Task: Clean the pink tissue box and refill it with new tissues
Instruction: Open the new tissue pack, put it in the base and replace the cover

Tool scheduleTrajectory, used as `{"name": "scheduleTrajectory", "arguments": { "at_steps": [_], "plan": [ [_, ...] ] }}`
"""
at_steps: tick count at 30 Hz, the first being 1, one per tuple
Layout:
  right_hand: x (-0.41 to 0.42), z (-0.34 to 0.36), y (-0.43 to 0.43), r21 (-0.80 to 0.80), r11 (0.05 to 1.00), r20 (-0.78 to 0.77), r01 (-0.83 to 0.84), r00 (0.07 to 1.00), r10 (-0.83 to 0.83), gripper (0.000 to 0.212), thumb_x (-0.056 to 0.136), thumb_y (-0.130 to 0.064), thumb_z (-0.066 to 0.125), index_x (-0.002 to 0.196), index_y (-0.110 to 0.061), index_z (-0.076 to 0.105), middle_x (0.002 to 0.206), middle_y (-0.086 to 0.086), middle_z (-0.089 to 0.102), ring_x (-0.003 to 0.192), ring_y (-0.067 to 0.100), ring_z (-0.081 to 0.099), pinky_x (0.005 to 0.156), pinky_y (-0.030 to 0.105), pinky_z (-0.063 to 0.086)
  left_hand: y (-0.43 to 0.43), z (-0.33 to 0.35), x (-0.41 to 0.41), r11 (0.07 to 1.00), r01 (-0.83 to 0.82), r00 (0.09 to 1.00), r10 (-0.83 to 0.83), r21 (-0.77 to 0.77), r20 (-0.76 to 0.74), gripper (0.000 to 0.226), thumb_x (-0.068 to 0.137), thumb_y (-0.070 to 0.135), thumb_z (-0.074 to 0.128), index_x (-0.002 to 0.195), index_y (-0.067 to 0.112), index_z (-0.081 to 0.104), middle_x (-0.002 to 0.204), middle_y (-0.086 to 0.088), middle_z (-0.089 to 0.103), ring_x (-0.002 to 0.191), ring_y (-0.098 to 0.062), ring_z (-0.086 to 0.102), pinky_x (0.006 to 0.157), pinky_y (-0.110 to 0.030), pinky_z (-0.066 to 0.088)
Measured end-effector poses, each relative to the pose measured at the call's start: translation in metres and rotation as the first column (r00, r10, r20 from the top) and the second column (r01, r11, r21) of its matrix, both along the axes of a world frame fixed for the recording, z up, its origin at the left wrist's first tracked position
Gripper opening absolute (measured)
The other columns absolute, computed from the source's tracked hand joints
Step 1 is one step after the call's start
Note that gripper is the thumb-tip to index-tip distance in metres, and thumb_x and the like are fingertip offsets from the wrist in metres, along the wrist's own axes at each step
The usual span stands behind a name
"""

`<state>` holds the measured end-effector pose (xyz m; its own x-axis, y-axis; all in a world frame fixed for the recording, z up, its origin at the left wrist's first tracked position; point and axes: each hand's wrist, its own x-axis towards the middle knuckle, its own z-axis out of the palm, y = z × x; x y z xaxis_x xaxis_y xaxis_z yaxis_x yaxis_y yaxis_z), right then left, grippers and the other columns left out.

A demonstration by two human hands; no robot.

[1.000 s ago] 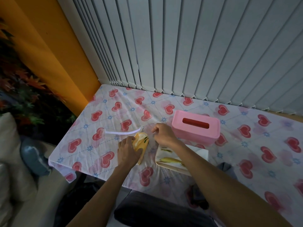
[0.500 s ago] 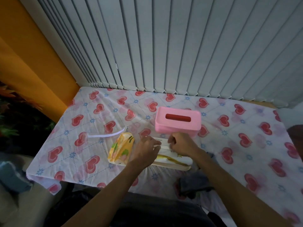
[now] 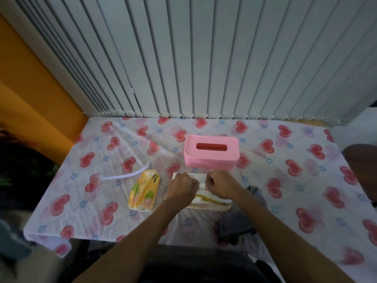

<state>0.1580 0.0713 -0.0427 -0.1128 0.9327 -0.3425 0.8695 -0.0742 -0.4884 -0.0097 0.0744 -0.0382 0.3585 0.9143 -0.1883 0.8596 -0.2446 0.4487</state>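
Note:
The pink tissue box (image 3: 211, 158) stands on the table (image 3: 285, 180) with its slot facing up, nothing showing in the slot. Just in front of it lies a white tissue pack (image 3: 210, 200) with a yellow stripe. My left hand (image 3: 182, 187) and my right hand (image 3: 221, 183) are both closed on the top of this pack, knuckles almost touching. To the left lies a crumpled yellow wrapper (image 3: 144, 190). A thin white paper strip (image 3: 126, 175) curls beside it.
A heart-print cloth covers the table. A dark grey cloth (image 3: 238, 220) lies near the front edge under my right forearm. Vertical blinds (image 3: 204, 58) close off the back, an orange wall (image 3: 30, 99) the left. A dark round object (image 3: 361, 166) sits at the right edge.
My left hand let go of the yellow wrapper, which now lies on the table. Both hands moved onto the white tissue pack. The view shifted to centre on the pink box.

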Motion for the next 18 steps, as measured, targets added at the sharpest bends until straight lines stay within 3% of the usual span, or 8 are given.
{"name": "scheduleTrajectory", "arguments": {
  "at_steps": [4,10,15,18],
  "plan": [
    [0.000,0.003,0.002,0.014,1.000,0.021,-0.020,1.000,0.019,0.018,0.095,-0.016,0.052,0.089,-0.008,0.067,0.085,0.007,0.069,0.080,0.022,0.065,0.080,0.036,0.056,0.001,-0.001,0.001,1.000,0.013,0.999,-0.012,0.021,-0.030,0.031,0.095,0.030,0.049,0.099,0.016,0.077,0.101,-0.014,0.068,0.100,-0.032,0.058,0.087,-0.044,0.048],
    [-0.001,0.006,0.003,0.035,0.997,0.070,-0.074,0.995,0.071,0.013,0.093,-0.010,0.057,0.083,-0.005,0.065,0.081,0.010,0.067,0.078,0.026,0.065,0.075,0.035,0.055,0.004,-0.001,0.003,1.000,0.012,0.999,-0.011,0.014,-0.036,0.034,0.096,0.031,0.048,0.099,0.013,0.077,0.097,-0.015,0.067,0.100,-0.032,0.057,0.084,-0.043,0.048],
    [0.001,0.009,0.007,0.121,0.993,0.006,-0.006,1.000,0.005,0.031,0.094,-0.011,0.060,0.071,-0.028,0.047,0.072,-0.008,0.056,0.068,0.010,0.058,0.062,0.016,0.043,0.009,0.001,0.002,0.999,-0.014,0.999,0.013,-0.039,-0.030,0.036,0.092,0.040,0.058,0.119,0.020,0.070,0.120,-0.007,0.064,0.117,-0.026,0.054,0.098,-0.042,0.045],
    [0.003,0.007,0.007,0.153,0.987,-0.053,0.047,0.998,-0.039,0.015,0.094,-0.016,0.060,0.083,-0.024,0.052,0.082,-0.006,0.059,0.076,0.011,0.060,0.073,0.026,0.054,0.014,0.003,0.000,0.999,-0.033,0.999,0.032,-0.039,-0.020,0.034,0.091,0.041,0.060,0.120,0.023,0.067,0.126,-0.002,0.062,0.122,-0.023,0.051,0.101,-0.039,0.044]
  ]
}}
